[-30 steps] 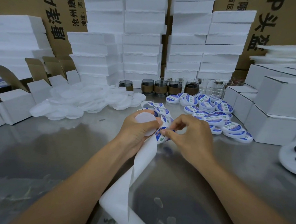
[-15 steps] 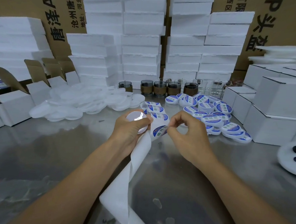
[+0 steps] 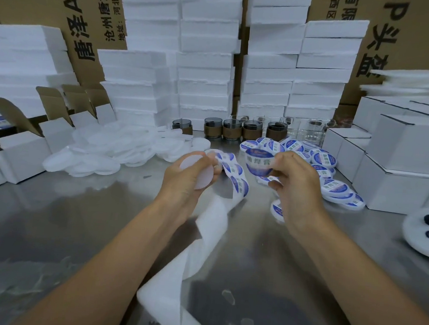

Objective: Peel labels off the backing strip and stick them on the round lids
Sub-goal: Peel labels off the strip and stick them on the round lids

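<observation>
Near the middle of the frame, the left hand is gripping a blank round lid in its curled fingers, and the same fingers are pinching the backing strip against the lid's right edge. The strip is carrying blue-and-white labels at its upper end, then running bare and white toward the bottom of the frame, where it is curling on the steel table and getting cut off at the lower edge. Just right of centre, the right hand is holding a peeled label between thumb and fingertips, clear of the strip; the label is bowing and slightly blurred, so its print is hard to read. The lower fingers of that hand are curling under, hiding part of a labelled lid lying on the table below.

Behind the right hand, a heap of labelled lids is lying at centre right, partly hidden by the hand. At centre left, a pile of plain lids is blending into a pale mass where single pieces are hard to separate. Small jars are lining the back, under stacks of white boxes. A white disc is getting cropped by the right edge.
</observation>
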`<action>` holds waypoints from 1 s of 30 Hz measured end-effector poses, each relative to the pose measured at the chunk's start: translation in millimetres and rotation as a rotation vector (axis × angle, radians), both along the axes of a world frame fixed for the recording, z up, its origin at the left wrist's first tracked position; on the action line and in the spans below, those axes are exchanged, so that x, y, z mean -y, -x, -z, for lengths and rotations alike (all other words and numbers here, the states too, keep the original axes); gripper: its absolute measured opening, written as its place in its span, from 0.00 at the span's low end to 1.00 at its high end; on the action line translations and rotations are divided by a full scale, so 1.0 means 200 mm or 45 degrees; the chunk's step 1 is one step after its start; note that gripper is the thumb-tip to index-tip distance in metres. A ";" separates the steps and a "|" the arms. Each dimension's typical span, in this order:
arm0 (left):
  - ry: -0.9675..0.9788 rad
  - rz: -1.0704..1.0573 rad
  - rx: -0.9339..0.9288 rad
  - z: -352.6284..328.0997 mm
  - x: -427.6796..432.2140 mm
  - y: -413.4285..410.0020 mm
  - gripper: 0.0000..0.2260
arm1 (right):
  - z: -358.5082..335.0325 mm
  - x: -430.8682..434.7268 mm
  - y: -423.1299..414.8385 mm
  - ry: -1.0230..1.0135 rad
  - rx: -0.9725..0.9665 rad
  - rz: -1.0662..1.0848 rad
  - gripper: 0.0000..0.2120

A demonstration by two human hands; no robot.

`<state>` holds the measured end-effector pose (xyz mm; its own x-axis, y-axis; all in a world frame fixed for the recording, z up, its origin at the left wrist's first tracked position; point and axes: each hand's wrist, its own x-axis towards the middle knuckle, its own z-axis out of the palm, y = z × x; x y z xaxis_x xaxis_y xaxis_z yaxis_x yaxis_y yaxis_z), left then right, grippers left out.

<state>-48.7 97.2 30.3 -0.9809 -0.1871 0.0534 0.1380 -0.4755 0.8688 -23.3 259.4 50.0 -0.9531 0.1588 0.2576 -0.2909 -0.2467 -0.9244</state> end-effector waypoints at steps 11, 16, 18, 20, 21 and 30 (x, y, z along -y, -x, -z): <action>-0.206 0.495 0.024 -0.06 -0.05 -0.06 0.36 | 0.00 0.07 -0.06 0.038 0.084 -0.624 0.08; -0.219 0.545 0.028 -0.03 -0.06 -0.04 0.37 | 0.02 0.09 -0.05 -0.098 0.113 -0.548 0.04; -0.193 0.561 0.023 -0.02 -0.06 -0.04 0.36 | 0.02 0.09 -0.06 -0.104 0.145 -0.494 0.06; -0.188 0.564 0.018 -0.01 -0.05 -0.03 0.35 | 0.02 0.09 -0.05 -0.118 0.174 -0.442 0.07; -0.187 0.559 0.019 -0.01 -0.05 -0.03 0.35 | 0.02 0.09 -0.05 -0.136 0.186 -0.423 0.06; -0.150 0.527 0.031 -0.01 -0.06 -0.02 0.33 | 0.01 0.09 -0.06 -0.225 0.261 -0.297 0.06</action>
<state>-45.4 108.4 31.6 -0.9753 0.2189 0.0312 -0.1050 -0.5826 0.8059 -11.3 242.2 47.1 -0.9932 -0.0988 0.0613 -0.0497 -0.1155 -0.9921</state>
